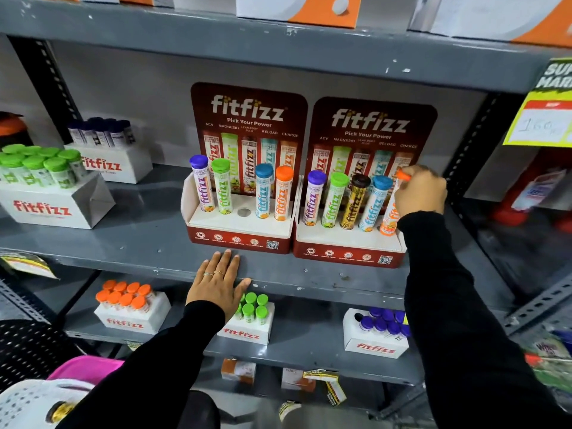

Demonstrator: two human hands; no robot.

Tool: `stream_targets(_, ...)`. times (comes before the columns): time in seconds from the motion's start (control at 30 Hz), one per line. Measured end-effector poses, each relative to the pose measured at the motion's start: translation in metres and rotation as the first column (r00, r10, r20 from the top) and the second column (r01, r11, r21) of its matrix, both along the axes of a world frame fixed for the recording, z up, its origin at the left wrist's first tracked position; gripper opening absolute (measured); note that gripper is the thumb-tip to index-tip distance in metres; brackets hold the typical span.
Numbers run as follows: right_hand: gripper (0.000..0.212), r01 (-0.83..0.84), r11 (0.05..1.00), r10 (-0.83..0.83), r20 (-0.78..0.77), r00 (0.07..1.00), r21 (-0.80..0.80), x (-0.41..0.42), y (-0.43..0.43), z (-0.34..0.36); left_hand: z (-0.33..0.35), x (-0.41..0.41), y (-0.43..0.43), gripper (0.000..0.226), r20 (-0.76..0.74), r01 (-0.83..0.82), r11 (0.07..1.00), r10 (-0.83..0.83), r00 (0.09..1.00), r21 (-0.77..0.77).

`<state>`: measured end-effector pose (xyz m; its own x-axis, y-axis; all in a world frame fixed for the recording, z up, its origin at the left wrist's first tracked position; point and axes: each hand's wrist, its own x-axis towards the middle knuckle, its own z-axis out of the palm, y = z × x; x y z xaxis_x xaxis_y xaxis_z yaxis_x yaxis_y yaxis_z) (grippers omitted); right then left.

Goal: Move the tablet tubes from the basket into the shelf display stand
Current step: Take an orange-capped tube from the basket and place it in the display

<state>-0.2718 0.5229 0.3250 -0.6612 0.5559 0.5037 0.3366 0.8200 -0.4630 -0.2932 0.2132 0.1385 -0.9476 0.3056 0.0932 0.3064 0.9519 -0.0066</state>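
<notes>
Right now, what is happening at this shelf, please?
A person is filling two display stands with tablet tubes. The right hand holds an orange-capped tube at the last slot of the right stand, which now shows five tubes. The left hand rests flat on the shelf edge. The left stand has four tubes and one empty middle hole.

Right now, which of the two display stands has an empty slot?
The left display stand: its middle hole is bare, while the right display stand holds five tubes.
</notes>
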Motion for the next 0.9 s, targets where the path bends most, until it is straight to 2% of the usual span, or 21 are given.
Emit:
stream_targets(0.1, 0.035, -0.027, 0.999, 0.026, -0.045, 0.999, -0.027, -0.001, 0.004, -0.005, 0.000, -0.001, 0.001, 0.106, 0.003, 0.001, 1.000, -0.001, 1.000, 0.012)
stream_targets(0.23, 0.035, -0.053, 0.992, 0.045, -0.075, 0.996, -0.118, -0.006, 0.014, -0.004, 0.001, -0.001, 0.001, 0.095, 0.014, -0.010, 1.000, 0.009, 1.000, 0.028)
stream_targets(0.37, 0.035, -0.062, 0.990, 0.050, -0.102, 0.994, -0.124, -0.004, 0.019, -0.008, 0.002, -0.001, 0.002, 0.105, 0.013, -0.013, 1.000, 0.013, 1.000, 0.022)
stream_targets(0.47, 0.034, -0.088, 0.990, 0.072, -0.135, 0.988, -0.112, -0.001, 0.020, -0.013, 0.001, -0.001, 0.001, 0.093, 0.006, -0.010, 0.999, 0.010, 1.000, 0.034)
stream_targets(0.67, 0.033, -0.120, 0.988, 0.106, -0.134, 0.985, -0.101, 0.000, 0.025, -0.015, -0.003, -0.002, 0.002, 0.095, -0.020, -0.005, 1.000, 0.005, 1.000, 0.027)
stream_targets(0.8, 0.032, -0.113, 0.990, 0.108, -0.055, 0.993, -0.085, 0.000, 0.028, -0.009, 0.000, 0.000, 0.001, 0.068, -0.007, -0.015, 0.999, 0.015, 1.000, 0.043)
stream_targets(0.9, 0.031, -0.103, 0.994, 0.102, -0.016, 0.995, -0.037, 0.002, 0.027, -0.007, 0.000, 0.000, 0.001, 0.064, -0.008, -0.012, 0.999, 0.012, 1.000, 0.049)
